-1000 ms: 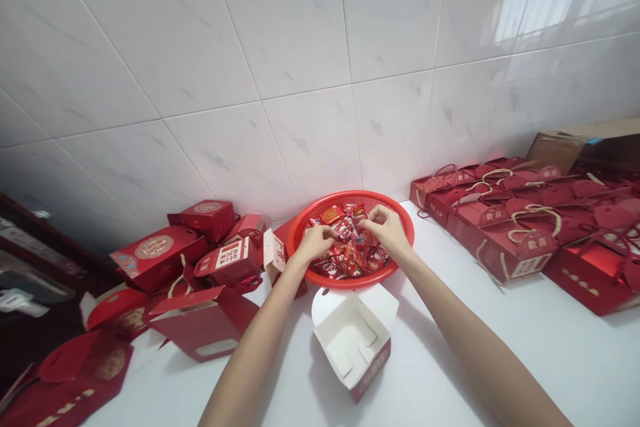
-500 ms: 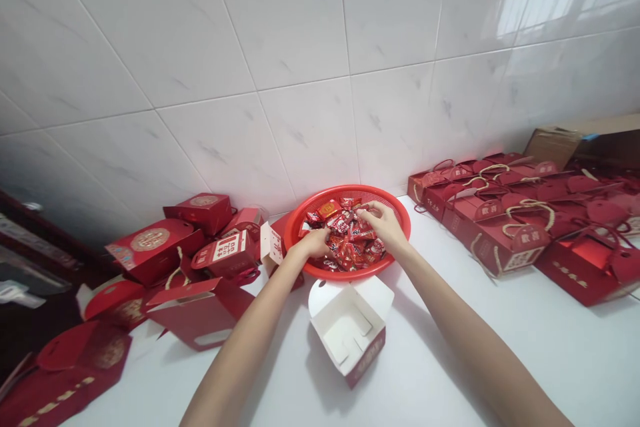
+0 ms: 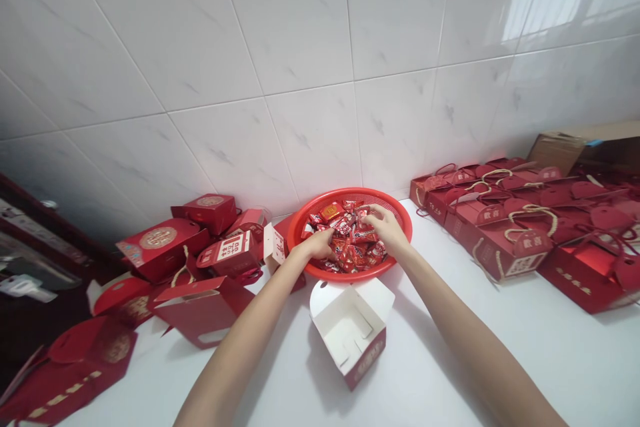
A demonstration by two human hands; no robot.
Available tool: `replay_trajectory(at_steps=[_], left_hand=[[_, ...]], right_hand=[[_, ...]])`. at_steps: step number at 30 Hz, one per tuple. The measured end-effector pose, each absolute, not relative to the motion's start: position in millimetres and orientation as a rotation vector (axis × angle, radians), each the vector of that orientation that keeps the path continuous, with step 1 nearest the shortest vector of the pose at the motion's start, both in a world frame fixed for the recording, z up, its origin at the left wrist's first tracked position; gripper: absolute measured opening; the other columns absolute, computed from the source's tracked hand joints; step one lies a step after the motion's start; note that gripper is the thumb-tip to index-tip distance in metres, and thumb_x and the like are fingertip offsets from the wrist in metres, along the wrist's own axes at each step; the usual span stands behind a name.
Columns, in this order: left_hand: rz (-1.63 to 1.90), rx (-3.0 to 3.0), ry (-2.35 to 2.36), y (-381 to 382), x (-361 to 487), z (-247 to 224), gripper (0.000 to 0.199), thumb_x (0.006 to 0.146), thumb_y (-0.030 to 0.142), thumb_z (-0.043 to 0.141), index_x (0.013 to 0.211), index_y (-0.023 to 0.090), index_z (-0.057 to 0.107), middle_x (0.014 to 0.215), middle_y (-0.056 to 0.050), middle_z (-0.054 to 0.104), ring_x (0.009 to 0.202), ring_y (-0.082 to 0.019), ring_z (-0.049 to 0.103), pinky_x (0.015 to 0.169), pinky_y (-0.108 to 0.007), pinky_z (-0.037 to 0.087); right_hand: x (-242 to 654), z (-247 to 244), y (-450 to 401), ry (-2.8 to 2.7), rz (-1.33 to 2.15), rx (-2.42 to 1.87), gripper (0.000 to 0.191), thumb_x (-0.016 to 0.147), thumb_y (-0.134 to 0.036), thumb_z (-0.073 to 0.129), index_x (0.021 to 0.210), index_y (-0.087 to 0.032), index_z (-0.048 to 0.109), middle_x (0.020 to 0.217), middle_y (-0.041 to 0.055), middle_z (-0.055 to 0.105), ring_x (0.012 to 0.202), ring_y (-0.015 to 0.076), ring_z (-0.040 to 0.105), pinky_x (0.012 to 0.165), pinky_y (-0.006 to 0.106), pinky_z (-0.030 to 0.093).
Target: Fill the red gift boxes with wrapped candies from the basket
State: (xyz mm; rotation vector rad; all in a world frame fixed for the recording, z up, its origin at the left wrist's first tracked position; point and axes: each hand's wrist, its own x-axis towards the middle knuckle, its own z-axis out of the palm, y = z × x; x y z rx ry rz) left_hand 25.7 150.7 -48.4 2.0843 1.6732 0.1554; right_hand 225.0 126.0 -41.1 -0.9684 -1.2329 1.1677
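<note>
A red plastic sieve basket (image 3: 400, 208) holds many red-wrapped candies (image 3: 345, 250). My left hand (image 3: 317, 244) reaches over its left rim, thumb and fingers apart and touching the candies; I see nothing gripped in it. At the basket's right side, my right hand (image 3: 384, 225) has its fingers curled and pinched at a wrapped candy (image 3: 363, 216); the fingertips are partly hidden. Just in front of the basket, between my forearms, stands a gift box (image 3: 367, 357) with its white inside facing up, flaps spread, and no candy visible in it.
Several red gift boxes (image 3: 160, 243) are piled on the left of the white table (image 3: 420, 373). Rows of red boxes with rope handles (image 3: 500, 227) stand on the right, near a brown cardboard carton (image 3: 557, 150). A tiled wall (image 3: 310, 140) rises behind the basket.
The view has shifted slightly. Both hands stay in the basket among the candies, with only small finger movements. The gift box in front has not moved.
</note>
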Motion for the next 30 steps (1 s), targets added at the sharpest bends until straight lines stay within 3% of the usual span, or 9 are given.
replay_trajectory(at_steps=[4,7,9,16,22,30], left_hand=[[0.189,2.027,1.642,152.8,23.3,-49.1,0.050,0.049,0.013,0.082,0.098,0.017,0.070,0.090,-0.005,0.076,0.084,-0.026,0.070,0.067,-0.026,0.051],[0.240,1.998,1.594,152.5,22.2,-49.0,0.024,0.056,0.017,0.079,0.077,0.018,0.069,0.063,0.001,0.069,0.066,-0.023,0.067,0.059,-0.027,0.049],[0.304,1.990,1.553,151.8,22.0,-48.8,0.013,0.060,0.019,0.076,0.069,0.018,0.066,0.058,0.002,0.065,0.061,-0.020,0.064,0.058,-0.027,0.048],[0.758,1.950,1.491,154.0,21.5,-47.6,0.014,0.070,0.028,0.071,0.069,0.019,0.060,0.068,0.002,0.064,0.068,-0.017,0.062,0.067,-0.028,0.048],[1.111,1.850,1.407,153.1,20.0,-46.1,0.021,0.076,0.038,0.065,0.078,0.018,0.060,0.080,-0.002,0.069,0.077,-0.018,0.064,0.072,-0.028,0.051],[1.299,1.718,1.330,147.8,21.4,-39.8,0.040,0.072,0.057,0.068,0.081,0.018,0.061,0.086,-0.004,0.071,0.083,-0.020,0.065,0.075,-0.029,0.051]], right_hand=[[224.3,-39.4,122.9,-1.239,1.229,-0.899,0.028,0.060,-0.031,0.066,0.086,-0.021,0.062,0.073,-0.0010,0.063,0.078,0.0190,0.062,0.071,0.031,0.054],[223.8,-39.6,121.9,-1.221,1.268,-0.856,0.031,0.060,-0.032,0.070,0.087,-0.021,0.062,0.079,-0.0002,0.066,0.080,0.0191,0.063,0.072,0.032,0.055],[224.0,-40.3,122.4,-1.213,1.270,-0.845,0.030,0.060,-0.032,0.073,0.084,-0.021,0.061,0.080,0.0000,0.067,0.081,0.0193,0.064,0.074,0.032,0.055],[225.7,-44.1,127.3,-1.146,1.218,-0.902,0.035,0.060,-0.041,0.077,0.072,-0.022,0.050,0.072,-0.0011,0.062,0.077,0.0197,0.063,0.070,0.032,0.053],[225.8,-42.9,126.4,-1.110,1.217,-0.888,0.033,0.062,-0.044,0.074,0.074,-0.022,0.053,0.077,0.0007,0.063,0.078,0.0191,0.062,0.068,0.031,0.052],[227.1,-43.6,126.1,-1.139,1.214,-0.927,0.036,0.060,-0.041,0.076,0.070,-0.022,0.047,0.066,-0.0028,0.056,0.068,0.0162,0.057,0.058,0.026,0.044]])
